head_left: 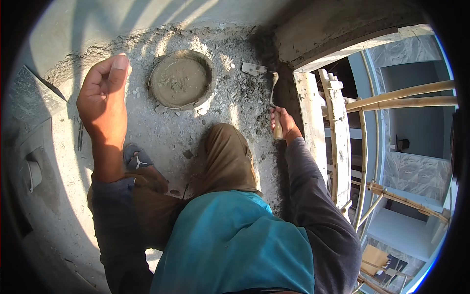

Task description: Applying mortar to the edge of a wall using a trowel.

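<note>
My right hand [285, 124] is closed round the pale wooden handle of a trowel [277, 128]. Its thin curved metal neck points away from me beside the wall, and a mortar-coloured smear covers the far end. How the blade lies I cannot tell. A flat pale rectangular piece [254, 68] lies on the rubble close to that end. My left hand [104, 93] is raised, with the fingers curled in and the thumb up along them; nothing shows in it. Between the hands, farther off, stands a round pan [209, 81] filled with wet grey mortar [180, 80].
Loose grit and mortar crumbs cover the floor [178, 130]. A rough wall [122, 22] closes the far side. To the right are a ledge [309, 122] and bamboo scaffolding [406, 95], with an opening beyond. My sandalled foot [138, 157] rests at the left.
</note>
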`<state>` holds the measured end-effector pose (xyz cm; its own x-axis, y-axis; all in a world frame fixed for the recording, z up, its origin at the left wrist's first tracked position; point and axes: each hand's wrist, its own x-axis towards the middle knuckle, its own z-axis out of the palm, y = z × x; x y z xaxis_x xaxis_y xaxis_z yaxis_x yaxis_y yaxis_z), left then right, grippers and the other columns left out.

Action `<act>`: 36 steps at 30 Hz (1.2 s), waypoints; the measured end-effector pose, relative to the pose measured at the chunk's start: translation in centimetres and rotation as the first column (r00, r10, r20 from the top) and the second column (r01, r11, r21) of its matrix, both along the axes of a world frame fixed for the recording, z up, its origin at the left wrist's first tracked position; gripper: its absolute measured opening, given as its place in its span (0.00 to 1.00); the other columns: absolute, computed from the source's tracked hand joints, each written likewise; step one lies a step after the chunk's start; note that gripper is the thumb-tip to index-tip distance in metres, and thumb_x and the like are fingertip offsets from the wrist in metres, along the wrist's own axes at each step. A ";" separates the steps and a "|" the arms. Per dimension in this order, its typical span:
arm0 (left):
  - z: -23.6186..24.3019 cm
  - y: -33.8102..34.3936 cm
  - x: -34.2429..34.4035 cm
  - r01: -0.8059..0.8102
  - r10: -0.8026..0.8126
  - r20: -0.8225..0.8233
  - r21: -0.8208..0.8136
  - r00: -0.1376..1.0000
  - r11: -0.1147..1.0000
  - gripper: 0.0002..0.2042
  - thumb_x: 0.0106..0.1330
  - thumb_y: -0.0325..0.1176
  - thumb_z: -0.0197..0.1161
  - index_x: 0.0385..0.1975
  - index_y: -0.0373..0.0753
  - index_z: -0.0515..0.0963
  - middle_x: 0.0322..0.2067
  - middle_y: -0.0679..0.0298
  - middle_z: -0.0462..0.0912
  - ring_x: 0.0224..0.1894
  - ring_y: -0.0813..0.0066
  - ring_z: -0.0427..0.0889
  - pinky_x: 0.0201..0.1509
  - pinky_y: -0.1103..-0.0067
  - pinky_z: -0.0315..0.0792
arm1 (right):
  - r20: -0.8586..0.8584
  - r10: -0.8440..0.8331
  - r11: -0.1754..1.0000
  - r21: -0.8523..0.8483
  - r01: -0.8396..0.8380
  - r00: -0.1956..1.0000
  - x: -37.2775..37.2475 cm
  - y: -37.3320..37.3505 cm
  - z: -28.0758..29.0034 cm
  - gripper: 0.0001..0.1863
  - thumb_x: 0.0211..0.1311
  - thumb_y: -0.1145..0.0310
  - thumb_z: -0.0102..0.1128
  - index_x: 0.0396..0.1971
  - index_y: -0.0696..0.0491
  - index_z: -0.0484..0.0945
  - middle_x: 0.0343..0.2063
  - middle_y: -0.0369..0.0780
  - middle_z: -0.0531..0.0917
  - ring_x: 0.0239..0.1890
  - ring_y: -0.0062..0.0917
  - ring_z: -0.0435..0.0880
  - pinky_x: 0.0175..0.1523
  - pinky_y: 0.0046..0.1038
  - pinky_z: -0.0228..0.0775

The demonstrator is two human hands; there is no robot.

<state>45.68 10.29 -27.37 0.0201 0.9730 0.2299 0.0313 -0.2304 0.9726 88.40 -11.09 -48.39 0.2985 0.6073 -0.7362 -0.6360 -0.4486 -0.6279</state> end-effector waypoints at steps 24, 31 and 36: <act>0.4 -0.4 -0.2 0.006 -0.006 0.002 0.042 1.000 0.999 0.15 0.69 0.37 0.64 0.44 0.30 0.80 0.40 0.58 0.85 0.43 0.75 0.83 0.53 0.79 0.74 | 0.684 0.338 0.882 -0.470 0.036 0.646 5.0 4.5 -3.3 0.19 0.62 0.60 0.59 0.21 0.61 0.74 0.15 0.42 0.76 0.14 0.31 0.78 0.20 0.35 0.72; 0.8 -0.5 0.2 0.021 -0.019 -0.033 0.052 0.999 0.998 0.14 0.70 0.36 0.63 0.45 0.29 0.79 0.41 0.58 0.84 0.45 0.73 0.83 0.54 0.78 0.74 | 0.776 0.328 0.872 -0.468 0.144 0.539 3.5 4.0 -3.3 0.19 0.64 0.58 0.60 0.26 0.61 0.75 0.19 0.42 0.77 0.16 0.31 0.78 0.20 0.34 0.72; -0.6 0.2 0.9 0.071 -0.073 0.030 0.073 0.997 0.995 0.13 0.71 0.34 0.63 0.46 0.29 0.79 0.42 0.58 0.84 0.45 0.73 0.84 0.53 0.78 0.75 | 0.826 0.492 0.820 -0.546 0.174 0.275 4.9 1.9 -4.4 0.23 0.62 0.53 0.58 0.37 0.64 0.78 0.32 0.54 0.83 0.36 0.46 0.83 0.41 0.42 0.75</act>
<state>46.56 10.51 -27.93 0.0810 0.9501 0.3011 -0.0190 -0.3006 0.9536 93.25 -9.18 -52.79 0.8841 0.4278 -0.1880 0.3403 -0.8652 -0.3683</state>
